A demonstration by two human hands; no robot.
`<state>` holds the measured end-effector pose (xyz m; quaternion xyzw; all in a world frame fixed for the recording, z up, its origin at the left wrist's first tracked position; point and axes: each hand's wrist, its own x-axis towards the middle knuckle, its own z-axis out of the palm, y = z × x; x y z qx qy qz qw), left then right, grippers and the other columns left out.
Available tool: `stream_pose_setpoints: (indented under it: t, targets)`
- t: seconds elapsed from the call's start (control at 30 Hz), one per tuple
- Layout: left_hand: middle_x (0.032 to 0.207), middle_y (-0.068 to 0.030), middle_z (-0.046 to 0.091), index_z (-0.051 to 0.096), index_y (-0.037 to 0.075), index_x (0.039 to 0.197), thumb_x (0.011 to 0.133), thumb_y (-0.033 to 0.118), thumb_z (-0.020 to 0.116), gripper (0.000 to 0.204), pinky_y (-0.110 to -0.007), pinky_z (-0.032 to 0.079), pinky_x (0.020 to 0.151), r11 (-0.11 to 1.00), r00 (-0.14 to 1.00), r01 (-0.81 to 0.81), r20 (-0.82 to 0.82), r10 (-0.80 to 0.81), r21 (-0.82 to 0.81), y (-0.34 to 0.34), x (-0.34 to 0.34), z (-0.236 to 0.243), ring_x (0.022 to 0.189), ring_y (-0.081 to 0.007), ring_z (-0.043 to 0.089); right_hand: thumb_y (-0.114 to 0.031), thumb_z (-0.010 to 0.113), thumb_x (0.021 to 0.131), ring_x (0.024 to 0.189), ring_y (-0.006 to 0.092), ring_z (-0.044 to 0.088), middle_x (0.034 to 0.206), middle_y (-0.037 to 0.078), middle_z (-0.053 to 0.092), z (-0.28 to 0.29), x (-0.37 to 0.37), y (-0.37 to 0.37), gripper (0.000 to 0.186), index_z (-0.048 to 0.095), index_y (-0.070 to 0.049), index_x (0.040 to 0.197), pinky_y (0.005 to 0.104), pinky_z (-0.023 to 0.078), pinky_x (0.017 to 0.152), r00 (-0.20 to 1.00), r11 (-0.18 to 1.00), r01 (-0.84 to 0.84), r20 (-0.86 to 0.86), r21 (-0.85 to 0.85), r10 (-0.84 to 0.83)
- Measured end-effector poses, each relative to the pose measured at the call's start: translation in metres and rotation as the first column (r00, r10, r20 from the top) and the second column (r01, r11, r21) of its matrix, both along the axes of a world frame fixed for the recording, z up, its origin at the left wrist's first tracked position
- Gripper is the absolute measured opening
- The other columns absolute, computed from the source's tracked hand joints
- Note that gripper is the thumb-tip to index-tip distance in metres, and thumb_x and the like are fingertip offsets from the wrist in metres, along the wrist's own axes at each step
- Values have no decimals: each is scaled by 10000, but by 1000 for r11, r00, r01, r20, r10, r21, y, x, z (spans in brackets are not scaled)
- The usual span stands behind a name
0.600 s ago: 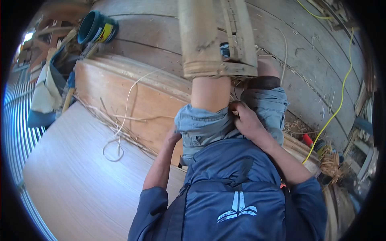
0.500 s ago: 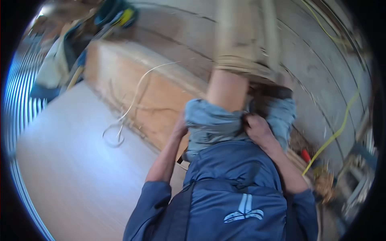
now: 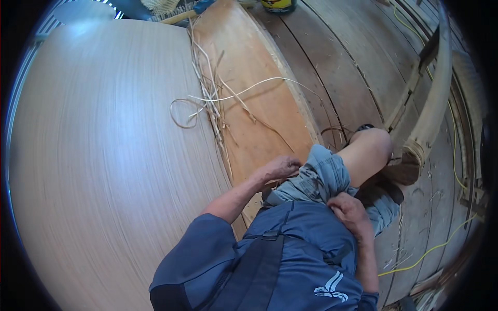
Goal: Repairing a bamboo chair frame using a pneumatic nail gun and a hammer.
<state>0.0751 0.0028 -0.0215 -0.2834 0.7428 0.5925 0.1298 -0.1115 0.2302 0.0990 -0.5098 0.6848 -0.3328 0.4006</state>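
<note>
Floorboards [image 3: 332, 52], bucket [image 3: 279, 5]; right hand [image 3: 352, 211] on trousers [image 3: 331, 168].

The shorts [image 3: 326, 171] are pale blue-grey cloth, worn on the person's legs. The left trouser leg is bunched into thick, crumpled folds, its hem pushed up short of the bare left knee [image 3: 372, 146], leaving the skin between uncovered. The right trouser leg [image 3: 383, 213], also wrinkled, spreads along the right thigh. The waist end is hidden from view.

Left hand [image 3: 282, 168] half-curled; right hand [image 3: 353, 213] curled inward.
</note>
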Motion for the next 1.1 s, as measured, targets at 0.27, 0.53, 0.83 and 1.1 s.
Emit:
stream_pose_setpoints:
  t: [0.27, 0.53, 0.83, 1.1]
  targets:
    - [1167, -221, 536, 501, -32, 1149, 822, 381, 585, 533, -437, 433, 903, -13, 638, -381, -273, 721, -924, -160, 74, -22, 1062, -399, 517, -137, 613, 813, 713, 110, 561, 768, 39, 605, -13, -31, 26, 157, 650, 2, 875, 265, 451, 647, 909, 910, 148, 310, 388, -280]
    - [1130, -198, 549, 464, 35, 1150, 735, 451, 652, 617, -452, 454, 866, 252, 345, -447, 95, 934, -858, -204, 62, -39, 1070, -354, 545, -110, 605, 817, 639, 78, 517, 689, 20, 577, -12, -37, 6, 146, 633, 32, 830, 244, 424, 595, 889, 892, 238, 284, 385, -360]
    - [859, -194, 644, 581, 25, 890, 806, 318, 594, 305, -431, 480, 724, 261, 402, -771, -125, 907, -581, -208, 14, -58, 833, -335, 632, -122, 601, 836, 613, 57, 500, 688, -10, 574, 4, -50, -7, 142, 641, 13, 855, 222, 409, 573, 868, 890, 154, 371, 429, -329]
    - [673, -66, 592, 617, 12, 821, 825, 237, 608, 226, -321, 431, 554, 188, 359, -844, -269, 894, -502, -237, 116, -62, 593, -170, 552, -149, 594, 867, 565, 42, 493, 684, -17, 560, 23, -58, -42, 135, 630, -19, 873, 186, 410, 526, 811, 906, 248, 439, 342, -387]
